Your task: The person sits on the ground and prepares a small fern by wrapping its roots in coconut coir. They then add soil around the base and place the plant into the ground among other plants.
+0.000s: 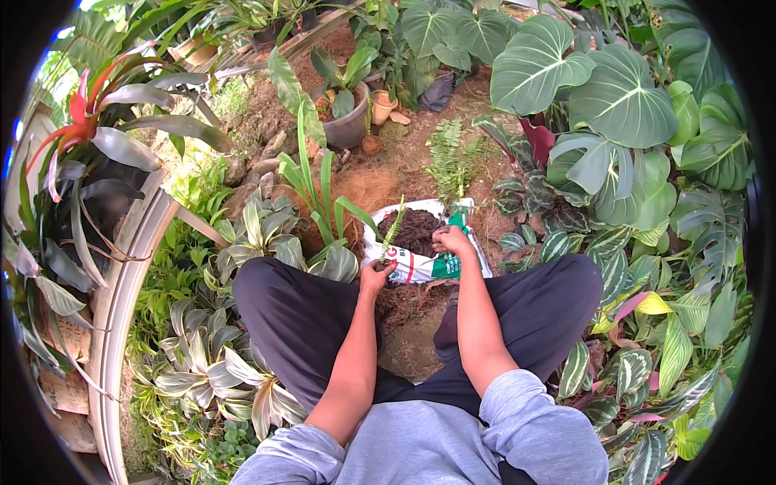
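Observation:
A white, green and red plastic bag (418,267) lies on the ground between my knees, torn open on top, with dark soil (412,229) showing in the opening. My left hand (377,274) is at the bag's near left edge, its fingers closed on the base of a small fern frond (394,227) that stands upright. Over the right side of the soil is my right hand (451,240), fingers bent together at the soil's edge; whether it holds anything cannot be made out. A leafy fern (451,157) rises just beyond the bag's far right edge.
A grey pot with a broad-leaved plant (345,130) and a small terracotta-coloured pot (382,108) stand beyond the bag. A strap-leaved plant (324,194) is close on the left. Dense foliage (630,97) borders the right, and a curved pale edging (130,260) runs along the left.

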Action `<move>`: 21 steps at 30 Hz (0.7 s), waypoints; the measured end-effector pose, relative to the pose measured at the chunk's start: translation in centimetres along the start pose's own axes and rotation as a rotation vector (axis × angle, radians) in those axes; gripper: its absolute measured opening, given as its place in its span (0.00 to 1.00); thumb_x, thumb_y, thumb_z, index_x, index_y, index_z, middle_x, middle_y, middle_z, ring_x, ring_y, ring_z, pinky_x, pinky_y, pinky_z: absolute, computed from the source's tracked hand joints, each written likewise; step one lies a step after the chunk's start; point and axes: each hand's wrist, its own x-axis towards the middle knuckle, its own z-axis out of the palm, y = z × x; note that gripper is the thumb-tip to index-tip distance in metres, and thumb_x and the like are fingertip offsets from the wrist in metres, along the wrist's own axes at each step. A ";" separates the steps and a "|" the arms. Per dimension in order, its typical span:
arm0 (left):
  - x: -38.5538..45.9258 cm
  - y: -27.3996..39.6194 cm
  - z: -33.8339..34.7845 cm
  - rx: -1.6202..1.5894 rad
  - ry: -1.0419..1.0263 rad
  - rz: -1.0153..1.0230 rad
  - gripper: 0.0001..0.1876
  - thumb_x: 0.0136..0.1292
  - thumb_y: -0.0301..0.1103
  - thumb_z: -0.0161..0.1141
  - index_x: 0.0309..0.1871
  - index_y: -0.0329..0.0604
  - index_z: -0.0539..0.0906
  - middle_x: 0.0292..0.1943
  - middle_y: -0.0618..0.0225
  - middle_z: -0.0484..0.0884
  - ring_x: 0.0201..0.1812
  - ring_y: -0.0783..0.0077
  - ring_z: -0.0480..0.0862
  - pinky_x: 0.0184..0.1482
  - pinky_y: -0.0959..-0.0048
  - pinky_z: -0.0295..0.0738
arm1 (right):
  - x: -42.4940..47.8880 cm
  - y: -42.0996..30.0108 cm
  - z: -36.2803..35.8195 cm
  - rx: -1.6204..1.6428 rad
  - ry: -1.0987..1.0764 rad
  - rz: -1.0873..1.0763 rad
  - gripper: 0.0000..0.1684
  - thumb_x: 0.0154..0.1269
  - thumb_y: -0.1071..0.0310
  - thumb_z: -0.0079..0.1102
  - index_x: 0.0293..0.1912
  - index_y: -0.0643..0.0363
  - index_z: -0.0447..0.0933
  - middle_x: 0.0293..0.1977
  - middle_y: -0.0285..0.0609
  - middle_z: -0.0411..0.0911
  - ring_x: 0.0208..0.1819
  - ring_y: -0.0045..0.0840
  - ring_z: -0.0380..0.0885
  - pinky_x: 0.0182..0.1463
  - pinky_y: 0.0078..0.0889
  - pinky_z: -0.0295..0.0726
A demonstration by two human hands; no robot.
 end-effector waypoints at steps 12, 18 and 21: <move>1.1 3.1 -0.1 -0.432 0.047 0.106 0.18 0.60 0.31 0.65 0.49 0.29 0.79 0.31 0.69 0.82 0.27 0.79 0.77 0.31 0.76 0.72 | 2.0 2.8 3.5 -0.342 0.433 -0.196 0.19 0.55 0.65 0.68 0.45 0.66 0.79 0.36 0.51 0.83 0.42 0.38 0.83 0.45 0.34 0.82; 1.0 4.9 -0.7 -0.437 0.071 0.093 0.20 0.62 0.26 0.60 0.57 0.28 0.73 0.39 0.55 0.84 0.27 0.71 0.85 0.31 0.75 0.81 | 2.5 1.4 4.7 -0.614 0.453 -0.242 0.29 0.53 0.55 0.71 0.52 0.62 0.78 0.53 0.56 0.75 0.57 0.45 0.73 0.62 0.40 0.71; 1.1 5.0 -1.2 -0.564 -0.014 0.003 0.19 0.63 0.27 0.59 0.56 0.30 0.74 0.40 0.55 0.85 0.28 0.71 0.85 0.30 0.75 0.80 | 2.6 1.1 6.4 -0.689 0.404 -0.281 0.31 0.52 0.53 0.72 0.51 0.63 0.78 0.53 0.56 0.74 0.57 0.46 0.72 0.62 0.41 0.71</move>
